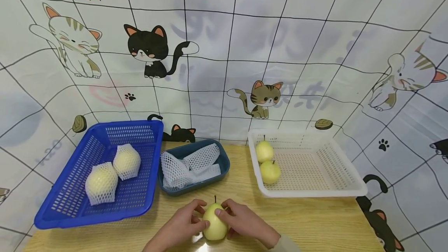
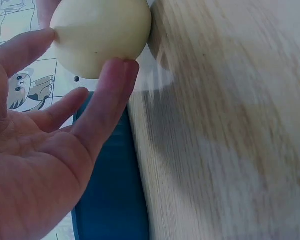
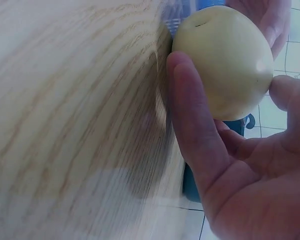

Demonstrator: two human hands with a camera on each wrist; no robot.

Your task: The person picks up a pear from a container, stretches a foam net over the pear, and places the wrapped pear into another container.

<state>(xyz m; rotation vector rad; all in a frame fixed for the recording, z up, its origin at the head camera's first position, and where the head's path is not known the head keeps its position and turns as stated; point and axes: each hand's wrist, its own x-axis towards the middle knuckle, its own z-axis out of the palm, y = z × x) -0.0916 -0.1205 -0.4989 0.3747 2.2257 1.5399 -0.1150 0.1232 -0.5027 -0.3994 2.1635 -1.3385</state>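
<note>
A pale yellow pear [image 1: 215, 223] stands upright at the table's front, its thin brown stem pointing up. From the left, my left hand [image 1: 186, 221] holds it with thumb and fingertips; the left wrist view shows the pear [image 2: 101, 35] bare, without a net. On the other side my right hand [image 1: 245, 221] grips the same pear, its thumb on the front. In the right wrist view a finger of the right hand [image 3: 240, 170] lies along the pear's lower side, close to the tabletop. The pear's underside is hidden in the head view.
A blue basket [image 1: 154, 189] at left holds two pears in white foam nets [image 1: 101, 184]. Behind the hands, a dark teal tub [image 1: 224, 168] contains loose foam nets [image 1: 175, 170]. Two bare pears [image 1: 270, 172] sit in the white basket [image 1: 315, 194] at right. A cat-print cloth hangs behind.
</note>
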